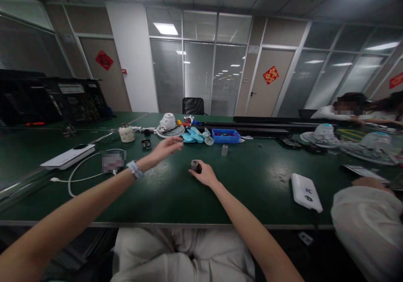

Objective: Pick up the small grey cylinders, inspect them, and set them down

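Observation:
My right hand (pixel 204 173) rests on the green table (pixel 252 181) with its fingers closed around a small dark cylinder (pixel 195 165). My left hand (pixel 166 146) hovers above the table, stretched forward with fingers extended and nothing in it. It points toward a white fan housing (pixel 168 125) and light blue fan blades (pixel 192 137). A wristband (pixel 135 169) sits on my left wrist. A small grey cylinder (pixel 224 150) stands upright beyond my right hand.
A blue tray (pixel 226 136), a cream jar (pixel 126 133) and a small dark part (pixel 146 144) lie at the back. A white device (pixel 67 156) with a cable lies left, another white device (pixel 306 191) right. Other people sit at the right.

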The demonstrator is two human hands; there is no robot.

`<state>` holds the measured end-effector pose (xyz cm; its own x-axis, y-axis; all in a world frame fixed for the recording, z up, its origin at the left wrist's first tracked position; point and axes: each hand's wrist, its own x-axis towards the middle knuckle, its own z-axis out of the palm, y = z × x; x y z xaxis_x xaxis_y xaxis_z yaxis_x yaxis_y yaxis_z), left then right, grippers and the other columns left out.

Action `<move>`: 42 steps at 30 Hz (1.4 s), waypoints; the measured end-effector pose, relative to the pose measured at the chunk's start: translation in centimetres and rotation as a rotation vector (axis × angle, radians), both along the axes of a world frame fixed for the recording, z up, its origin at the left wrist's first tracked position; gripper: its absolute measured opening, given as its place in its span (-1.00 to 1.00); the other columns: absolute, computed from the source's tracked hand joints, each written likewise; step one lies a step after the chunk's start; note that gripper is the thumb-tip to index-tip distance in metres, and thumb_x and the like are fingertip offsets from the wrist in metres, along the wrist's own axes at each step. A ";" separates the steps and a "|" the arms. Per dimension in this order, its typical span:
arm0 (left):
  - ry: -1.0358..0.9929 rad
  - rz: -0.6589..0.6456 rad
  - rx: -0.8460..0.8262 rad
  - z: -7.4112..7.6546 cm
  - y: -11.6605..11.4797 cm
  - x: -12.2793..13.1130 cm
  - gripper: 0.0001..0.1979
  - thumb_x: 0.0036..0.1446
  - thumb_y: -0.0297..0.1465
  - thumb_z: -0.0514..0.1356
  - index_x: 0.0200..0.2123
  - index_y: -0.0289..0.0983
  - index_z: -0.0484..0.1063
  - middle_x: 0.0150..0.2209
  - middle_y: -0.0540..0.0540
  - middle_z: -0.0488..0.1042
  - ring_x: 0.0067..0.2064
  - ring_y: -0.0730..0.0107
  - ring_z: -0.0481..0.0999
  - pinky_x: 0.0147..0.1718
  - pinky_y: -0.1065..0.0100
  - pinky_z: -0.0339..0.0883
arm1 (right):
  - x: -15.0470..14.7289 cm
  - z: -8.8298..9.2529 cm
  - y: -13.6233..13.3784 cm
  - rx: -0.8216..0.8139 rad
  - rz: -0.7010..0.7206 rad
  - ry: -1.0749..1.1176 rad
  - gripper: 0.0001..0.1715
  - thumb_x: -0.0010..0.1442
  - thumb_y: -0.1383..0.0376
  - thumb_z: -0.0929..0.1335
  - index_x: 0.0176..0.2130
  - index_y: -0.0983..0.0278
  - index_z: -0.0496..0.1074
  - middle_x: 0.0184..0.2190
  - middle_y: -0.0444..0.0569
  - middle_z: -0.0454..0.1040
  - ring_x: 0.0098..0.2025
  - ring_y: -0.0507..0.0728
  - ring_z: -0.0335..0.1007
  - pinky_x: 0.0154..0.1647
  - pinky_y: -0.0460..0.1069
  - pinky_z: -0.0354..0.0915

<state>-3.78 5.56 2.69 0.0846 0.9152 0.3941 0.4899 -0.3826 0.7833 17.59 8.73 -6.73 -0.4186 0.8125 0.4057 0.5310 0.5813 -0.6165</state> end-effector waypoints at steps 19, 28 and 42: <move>0.306 0.049 0.027 -5.2 1.3 4.1 -0.57 0.01 -0.03 0.20 -0.25 -0.22 0.63 -0.33 -0.09 0.63 -0.31 0.24 0.56 -0.34 0.37 0.32 | 0.3 -0.1 -0.7 0.073 -0.052 -0.126 -0.47 0.15 0.00 0.36 0.02 0.21 0.35 -0.18 0.02 0.52 -0.19 0.17 0.46 -0.20 0.00 0.29; 0.374 0.018 0.079 -4.6 0.7 5.4 -0.62 0.01 -0.09 0.21 -0.28 -0.23 0.64 -0.33 -0.11 0.63 -0.33 0.25 0.54 -0.35 0.37 0.30 | 0.3 0.2 -2.3 0.101 -0.193 -0.182 -0.45 0.19 -0.01 0.32 0.04 0.27 0.34 -0.16 0.11 0.52 -0.13 0.24 0.46 -0.14 0.05 0.30; 0.172 0.131 -0.031 -7.9 -1.8 0.3 -0.52 -0.01 0.01 0.19 -0.24 -0.24 0.61 -0.38 -0.12 0.61 -0.43 0.28 0.51 -0.44 0.35 0.28 | 1.4 -0.1 -1.6 0.081 -0.151 -0.103 -0.49 0.08 0.00 0.39 -0.06 0.23 0.43 -0.21 0.01 0.51 -0.17 0.15 0.43 -0.17 0.00 0.30</move>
<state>-3.53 3.74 -5.20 0.0276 0.9343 0.3554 0.6616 -0.2836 0.6942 18.96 7.12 -6.84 -0.3374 0.8358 0.4330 0.6738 0.5357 -0.5089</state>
